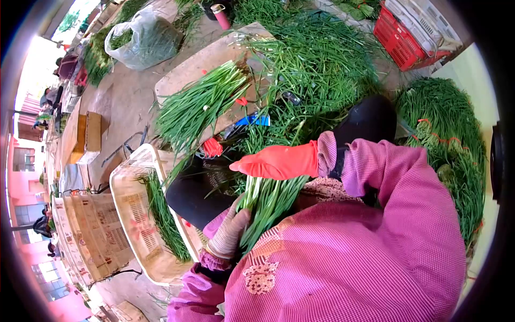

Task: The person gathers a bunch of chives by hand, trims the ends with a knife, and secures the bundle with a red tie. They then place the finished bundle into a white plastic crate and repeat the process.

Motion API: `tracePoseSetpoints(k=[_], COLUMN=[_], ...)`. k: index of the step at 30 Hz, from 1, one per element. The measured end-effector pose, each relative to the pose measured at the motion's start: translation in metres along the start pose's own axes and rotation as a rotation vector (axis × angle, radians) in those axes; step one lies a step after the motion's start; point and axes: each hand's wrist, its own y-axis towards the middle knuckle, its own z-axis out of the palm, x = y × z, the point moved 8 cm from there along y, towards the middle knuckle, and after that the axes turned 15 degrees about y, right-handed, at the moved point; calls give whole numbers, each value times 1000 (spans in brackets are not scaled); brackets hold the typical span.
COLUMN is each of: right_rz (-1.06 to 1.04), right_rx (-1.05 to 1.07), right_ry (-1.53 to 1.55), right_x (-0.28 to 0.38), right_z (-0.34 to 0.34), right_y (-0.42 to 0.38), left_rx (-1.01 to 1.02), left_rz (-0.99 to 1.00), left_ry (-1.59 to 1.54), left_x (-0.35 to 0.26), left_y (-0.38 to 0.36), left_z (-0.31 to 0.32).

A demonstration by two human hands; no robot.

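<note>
My right hand (pixel 281 162), in a red rubber glove, lies across the white stem ends of a bunch of green stalks (pixel 273 206) over my lap. My left hand (pixel 229 232), in a pale knitted glove, is wrapped round the near left side of the same bunch. Beyond them a larger bunch of stalks (pixel 206 102) lies on a board (pixel 171 86). Red ties (pixel 212 147) and a blue object (pixel 254 119) sit near the board's right and near edges. The fingers of my right hand look stretched and pressed together; its thumb side is partly hidden.
A white crate (pixel 123 225) with some stalks stands at the left, beside stacked crates (pixel 94 231). Loose stalks (pixel 327 64) are heaped ahead. Tied bundles (pixel 440 118) and a red crate (pixel 398 40) are at the right. A plastic bag (pixel 147 43) and pink bottle (pixel 221 17) stand farther off.
</note>
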Motion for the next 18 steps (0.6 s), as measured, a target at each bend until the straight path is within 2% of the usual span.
tracePoseSetpoints(k=[1,3,4,6,7,9,10,12,14,15,16,18], right_rz=[6,-120,-200,-192,-245,-177,-156,-117,-71,-142,-152,368], right_rx=[-2,-297,-423,-505,-548,-552,-560,-567,-575,-724,-838,-820], right_ry=[6,152,128,55,71,77,109,174,248,-11,258,369], right_x=[-1,17,18,15,17,-4,-6,-8,-16,-27,-40,-80], right_z=[-5,-50,-77,-107,-105,-92,-85,-73,-65,-109,-139,-160], right_y=[-1,-9,-17,-33,-40,-37,-39,-40,-42,-53,-76,-100], left_rx=[34,88,90,63,76,37,42,-23,-29,-55,-81,-99], left_rz=[22,69,93,129,127,59,56,-125,-140,-132,-117,-64], left_ry=[9,84,156,289,291,417,418,273,254,175,98,113], left_x=[0,-2,-1,9,12,19,19,34,42,43,43,43], left_y=[1,2,4,12,14,17,19,23,23,19,16,18], left_z=[-1,4,3,-16,-15,-14,-14,-30,-41,-44,-47,-57])
